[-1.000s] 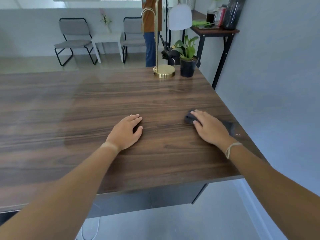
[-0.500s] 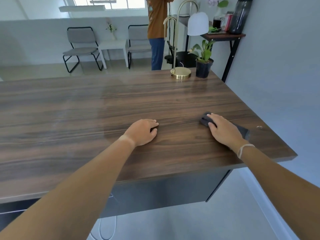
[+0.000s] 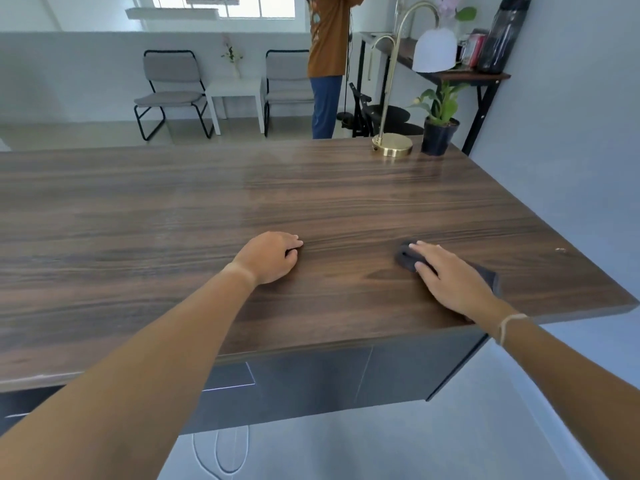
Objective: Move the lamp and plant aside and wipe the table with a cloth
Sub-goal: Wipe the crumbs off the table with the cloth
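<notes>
Right hand (image 3: 450, 277) spread flat on the dark cloth (image 3: 486, 275), pressing, not pinching, to hold it against the table (image 3: 156, 220) near the right front corner. Left hand (image 3: 272, 256) resting loosely curled on bare wood, holding nothing, likely a brace. Lamp (image 3: 393, 145) and plant (image 3: 438, 131) parked together at the far right corner (well apart from the cloth), freeing the rest for wiping.

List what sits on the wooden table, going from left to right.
Left hand → lamp base → cloth under the right hand. The potted plant stands just right of the lamp at the far corner.
</notes>
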### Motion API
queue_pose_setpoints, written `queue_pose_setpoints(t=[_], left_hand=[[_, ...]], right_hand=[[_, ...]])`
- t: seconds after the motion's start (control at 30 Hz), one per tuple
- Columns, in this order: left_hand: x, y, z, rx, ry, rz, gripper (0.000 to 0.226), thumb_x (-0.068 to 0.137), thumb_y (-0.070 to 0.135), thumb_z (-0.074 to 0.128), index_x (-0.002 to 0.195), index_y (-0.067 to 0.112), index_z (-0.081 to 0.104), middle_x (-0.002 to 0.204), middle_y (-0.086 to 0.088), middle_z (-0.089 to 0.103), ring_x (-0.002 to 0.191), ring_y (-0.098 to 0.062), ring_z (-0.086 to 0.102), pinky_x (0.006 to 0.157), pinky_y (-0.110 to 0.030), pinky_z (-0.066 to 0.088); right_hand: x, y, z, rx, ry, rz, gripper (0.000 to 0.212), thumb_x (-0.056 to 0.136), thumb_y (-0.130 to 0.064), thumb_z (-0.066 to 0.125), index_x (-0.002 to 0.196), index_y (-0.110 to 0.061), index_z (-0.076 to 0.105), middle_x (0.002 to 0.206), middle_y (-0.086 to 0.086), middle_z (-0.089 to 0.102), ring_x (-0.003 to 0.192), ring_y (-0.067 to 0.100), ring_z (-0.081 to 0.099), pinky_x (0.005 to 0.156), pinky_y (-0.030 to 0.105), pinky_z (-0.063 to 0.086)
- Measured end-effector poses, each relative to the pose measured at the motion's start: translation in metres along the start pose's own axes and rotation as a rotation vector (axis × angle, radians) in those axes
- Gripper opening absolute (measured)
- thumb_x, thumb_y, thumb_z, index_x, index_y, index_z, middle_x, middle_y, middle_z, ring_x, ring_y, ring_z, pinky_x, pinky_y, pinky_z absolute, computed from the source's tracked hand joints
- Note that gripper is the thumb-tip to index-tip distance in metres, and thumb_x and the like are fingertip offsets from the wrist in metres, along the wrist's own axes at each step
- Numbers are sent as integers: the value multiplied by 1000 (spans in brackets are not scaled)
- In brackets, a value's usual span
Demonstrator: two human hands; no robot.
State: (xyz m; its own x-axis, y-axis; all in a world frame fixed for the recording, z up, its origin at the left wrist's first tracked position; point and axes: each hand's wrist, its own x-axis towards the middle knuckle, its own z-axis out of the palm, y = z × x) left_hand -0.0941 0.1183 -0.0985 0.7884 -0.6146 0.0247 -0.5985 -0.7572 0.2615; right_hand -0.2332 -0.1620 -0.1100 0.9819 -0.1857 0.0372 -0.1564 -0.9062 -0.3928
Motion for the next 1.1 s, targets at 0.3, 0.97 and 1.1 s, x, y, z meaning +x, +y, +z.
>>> queue_pose_setpoints(t=[0.3, 0.97, 1.1], left_hand=[[5, -1, 3, 15, 33, -21, 38, 92, 19, 41, 125, 14, 57, 140, -4, 52, 131, -19, 45, 110, -30, 33], [19, 3, 0, -39, 11, -18, 36, 92, 15, 42, 124, 13, 58, 140, -6, 51, 132, -20, 44, 114, -31, 29], [32, 25, 12, -40, 56, 6, 35, 92, 16, 44, 122, 10, 59, 138, -8, 53, 132, -19, 45, 112, -29, 30]], right_hand=[[-32, -90, 44, -30, -48, -356, 45, 97, -32, 37, 141, -24, 37, 152, -8, 33, 141, 15, 28, 113, 27, 19], [-43, -62, 31, -34, -121, -441, 44, 98, -33, 32, 140, -27, 38, 151, -9, 34, 141, 15, 28, 114, 28, 18], [-26, 36, -15, -43, -25, -34, 43, 98, -29, 37, 141, -25, 36, 152, -5, 32, 142, 20, 26, 116, 39, 21]])
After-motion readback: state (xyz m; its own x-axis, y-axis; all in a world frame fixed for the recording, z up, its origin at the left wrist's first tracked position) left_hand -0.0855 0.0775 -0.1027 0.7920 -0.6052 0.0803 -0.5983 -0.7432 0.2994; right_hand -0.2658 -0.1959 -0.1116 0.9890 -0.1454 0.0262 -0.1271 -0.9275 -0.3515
